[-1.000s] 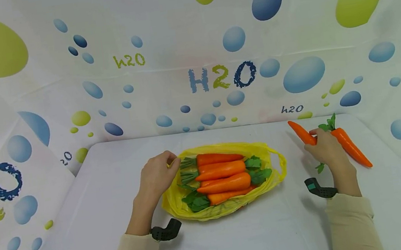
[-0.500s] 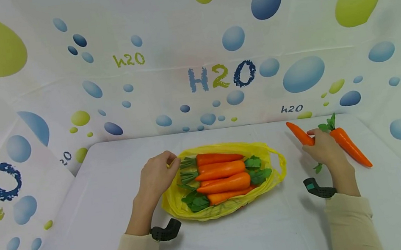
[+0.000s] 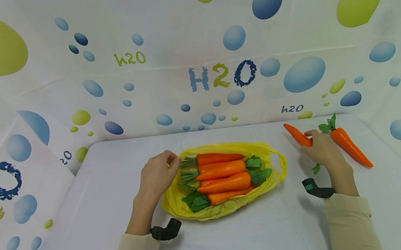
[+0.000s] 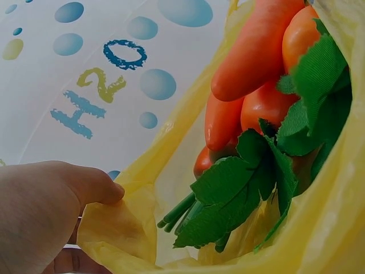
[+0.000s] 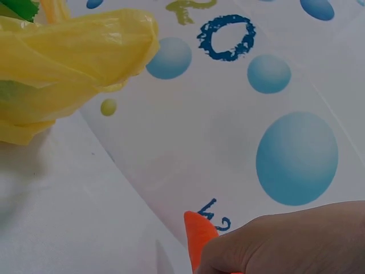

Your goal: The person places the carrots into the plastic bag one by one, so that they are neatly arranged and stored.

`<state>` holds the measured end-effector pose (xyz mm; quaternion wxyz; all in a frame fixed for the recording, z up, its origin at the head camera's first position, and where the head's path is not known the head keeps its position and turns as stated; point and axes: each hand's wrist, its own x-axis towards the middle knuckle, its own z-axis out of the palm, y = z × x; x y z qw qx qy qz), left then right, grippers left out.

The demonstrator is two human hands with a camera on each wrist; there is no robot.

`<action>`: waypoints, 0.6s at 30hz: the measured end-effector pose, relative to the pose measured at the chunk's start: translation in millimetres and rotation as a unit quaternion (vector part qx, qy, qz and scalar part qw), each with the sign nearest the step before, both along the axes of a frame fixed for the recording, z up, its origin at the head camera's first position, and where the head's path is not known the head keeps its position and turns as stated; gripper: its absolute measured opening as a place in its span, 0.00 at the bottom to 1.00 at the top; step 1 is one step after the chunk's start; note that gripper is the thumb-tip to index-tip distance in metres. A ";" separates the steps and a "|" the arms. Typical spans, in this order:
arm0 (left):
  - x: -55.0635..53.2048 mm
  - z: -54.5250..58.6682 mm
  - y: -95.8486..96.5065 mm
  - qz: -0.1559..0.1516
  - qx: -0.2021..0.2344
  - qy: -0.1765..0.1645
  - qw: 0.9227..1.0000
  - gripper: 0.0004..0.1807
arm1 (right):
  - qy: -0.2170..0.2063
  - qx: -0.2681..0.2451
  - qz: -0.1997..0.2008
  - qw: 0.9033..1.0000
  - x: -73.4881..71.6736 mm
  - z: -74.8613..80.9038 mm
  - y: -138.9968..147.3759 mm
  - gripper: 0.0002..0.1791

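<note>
A yellow plastic bag (image 3: 220, 212) lies spread in the middle of the white table, with several orange carrots (image 3: 226, 168) and their green tops inside. My left hand (image 3: 157, 174) pinches the bag's left rim between thumb and fingers; the left wrist view shows the yellow film (image 4: 122, 228) in that grip. At the right, my right hand (image 3: 322, 148) grips a carrot (image 3: 297, 134) round its thick end, its tip pointing away to the upper left. Some of its leaves (image 3: 316, 168) show below the hand. Another carrot (image 3: 350, 147) lies just right of that hand.
A loop handle (image 3: 282, 167) of the bag sticks out on its right side. Behind the table (image 3: 240, 243) hangs a white cloth (image 3: 172, 30) printed with blue and green spots. Each wrist wears a black camera mount (image 3: 166, 230).
My right hand has drifted slightly left with the carrot in it, away from the carrot lying at the right. The left hand stays at the bag's rim.
</note>
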<state>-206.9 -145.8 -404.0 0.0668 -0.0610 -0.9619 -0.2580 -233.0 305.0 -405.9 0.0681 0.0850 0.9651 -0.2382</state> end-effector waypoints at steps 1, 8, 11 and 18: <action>-0.1 0.2 0.0 0.001 0.000 -0.002 1.000 0.16 | 0.000 0.000 0.000 1.000 -0.2 -0.1 -0.4 0.36; -0.5 0.4 0.0 0.001 -0.001 -0.009 1.000 0.16 | -0.001 0.007 0.008 1.000 -1.0 -2.3 -1.3 0.36; -1.1 -0.3 -0.2 0.000 -0.001 -0.010 1.000 0.16 | -0.005 0.003 0.012 1.000 -2.0 -3.2 -1.6 0.36; -2.4 -1.2 -0.3 -0.002 0.000 -0.014 1.000 0.16 | -0.006 0.009 0.014 1.000 16.1 18.1 -21.2 0.34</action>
